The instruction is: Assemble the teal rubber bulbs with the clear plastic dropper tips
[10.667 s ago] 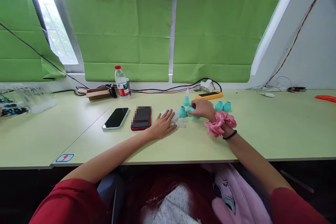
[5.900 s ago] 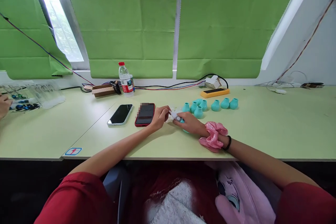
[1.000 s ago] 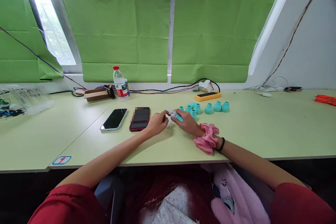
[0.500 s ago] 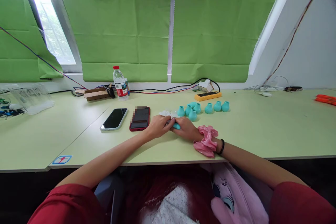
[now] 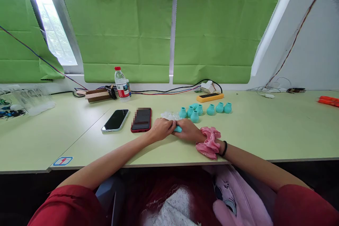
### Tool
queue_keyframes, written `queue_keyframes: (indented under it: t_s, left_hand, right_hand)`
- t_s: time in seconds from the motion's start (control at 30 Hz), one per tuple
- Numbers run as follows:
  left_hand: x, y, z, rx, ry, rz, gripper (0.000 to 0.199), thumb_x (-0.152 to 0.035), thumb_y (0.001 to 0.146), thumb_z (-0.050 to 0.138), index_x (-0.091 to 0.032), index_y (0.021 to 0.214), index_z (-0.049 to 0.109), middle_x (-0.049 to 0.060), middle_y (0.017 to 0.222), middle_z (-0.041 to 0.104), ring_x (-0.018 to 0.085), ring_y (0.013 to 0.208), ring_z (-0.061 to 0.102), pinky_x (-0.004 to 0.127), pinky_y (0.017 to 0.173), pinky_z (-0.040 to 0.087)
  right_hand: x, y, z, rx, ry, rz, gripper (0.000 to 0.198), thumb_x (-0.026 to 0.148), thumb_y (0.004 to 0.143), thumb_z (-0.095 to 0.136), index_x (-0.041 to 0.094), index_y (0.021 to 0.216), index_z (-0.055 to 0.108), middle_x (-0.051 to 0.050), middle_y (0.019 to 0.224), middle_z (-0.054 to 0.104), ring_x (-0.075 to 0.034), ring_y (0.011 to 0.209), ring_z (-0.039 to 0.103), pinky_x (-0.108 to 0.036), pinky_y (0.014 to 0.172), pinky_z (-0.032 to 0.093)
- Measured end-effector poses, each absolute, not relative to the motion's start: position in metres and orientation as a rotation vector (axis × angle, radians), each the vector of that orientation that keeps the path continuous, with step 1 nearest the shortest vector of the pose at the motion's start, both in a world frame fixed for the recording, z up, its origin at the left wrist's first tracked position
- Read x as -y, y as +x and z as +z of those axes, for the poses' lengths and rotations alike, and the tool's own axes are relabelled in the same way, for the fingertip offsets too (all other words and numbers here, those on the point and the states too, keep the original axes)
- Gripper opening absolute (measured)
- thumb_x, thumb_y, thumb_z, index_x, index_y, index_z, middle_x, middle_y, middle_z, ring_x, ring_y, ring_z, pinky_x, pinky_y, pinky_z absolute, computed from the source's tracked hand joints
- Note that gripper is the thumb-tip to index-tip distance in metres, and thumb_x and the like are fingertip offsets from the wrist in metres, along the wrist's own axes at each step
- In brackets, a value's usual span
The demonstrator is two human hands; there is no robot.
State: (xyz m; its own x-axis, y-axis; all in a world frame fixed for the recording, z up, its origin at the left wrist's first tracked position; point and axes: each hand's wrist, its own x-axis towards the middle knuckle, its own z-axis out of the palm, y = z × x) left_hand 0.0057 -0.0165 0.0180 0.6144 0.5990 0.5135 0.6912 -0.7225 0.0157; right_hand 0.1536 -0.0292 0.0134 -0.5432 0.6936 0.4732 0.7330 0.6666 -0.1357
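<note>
My left hand [image 5: 162,129] and my right hand [image 5: 188,130] meet near the front middle of the table. A small turquoise vase-shaped piece [image 5: 178,129] shows between them, in the closed fingers of my right hand. The left fingers are curled against the right hand at the piece's end, and what they pinch is hidden. Just beyond the hands lies a small heap of clear-white pieces [image 5: 169,115], too small to name. Several more turquoise vase-shaped pieces [image 5: 194,116] stand past my right hand.
To the left lie a red-cased phone [image 5: 141,120] and a white-edged phone [image 5: 115,120]. Behind them are a water bottle [image 5: 122,84] and a cardboard box [image 5: 97,95]. A yellow-orange device [image 5: 210,97] sits near the white plug block [image 5: 208,86] and cables at the back.
My left fingers have closed in over the gap between the hands, and slightly more of the clear-white heap shows. The other things stay where they were.
</note>
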Motion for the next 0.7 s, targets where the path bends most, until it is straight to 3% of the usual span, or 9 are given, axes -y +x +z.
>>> queue_keyframes:
  t_s: [0.2, 0.37, 0.6, 0.7]
  left_hand:
    - [0.013, 0.007, 0.018, 1.125, -2.865, -1.05, 0.044, -0.03, 0.083, 0.025, -0.015, 0.042, 0.031, -0.003, 0.039, 0.031, 0.007, 0.039, 0.024, 0.024, 0.045, 0.019]
    - [0.01, 0.009, 0.015, 1.287, -2.977, -1.294, 0.043, -0.037, 0.08, 0.028, -0.016, 0.043, 0.024, -0.004, 0.041, 0.025, 0.006, 0.042, 0.022, 0.023, 0.043, 0.017]
    - [0.002, 0.006, 0.014, 1.633, -3.15, -1.702, 0.039, -0.039, 0.079, 0.023, -0.019, 0.047, 0.025, -0.005, 0.04, 0.024, 0.006, 0.037, 0.022, 0.022, 0.04, 0.02]
    - [0.002, 0.004, 0.014, 1.569, -3.006, -1.577, 0.042, -0.042, 0.08, 0.022, -0.017, 0.048, 0.032, -0.002, 0.044, 0.033, 0.008, 0.041, 0.031, 0.022, 0.044, 0.024]
  right_hand:
    - [0.028, 0.155, 0.015, 2.433, -0.985, 0.052, 0.027, 0.038, 0.077, 0.047, 0.014, 0.073, 0.059, -0.005, 0.066, 0.063, -0.012, 0.056, 0.052, -0.022, 0.054, 0.035]
    - [0.028, 0.155, 0.015, 2.398, -0.96, 0.03, 0.03, 0.041, 0.078, 0.045, 0.014, 0.076, 0.058, -0.005, 0.069, 0.062, -0.013, 0.06, 0.052, -0.023, 0.057, 0.035]
    - [0.028, 0.159, 0.02, 2.276, -0.861, -0.216, 0.029, 0.04, 0.081, 0.041, 0.015, 0.072, 0.053, -0.005, 0.065, 0.057, -0.013, 0.06, 0.05, -0.024, 0.057, 0.033]
    - [0.028, 0.163, 0.025, 2.124, -0.891, -0.197, 0.024, 0.037, 0.079, 0.044, 0.016, 0.07, 0.05, -0.002, 0.061, 0.053, -0.012, 0.057, 0.047, -0.023, 0.056, 0.033]
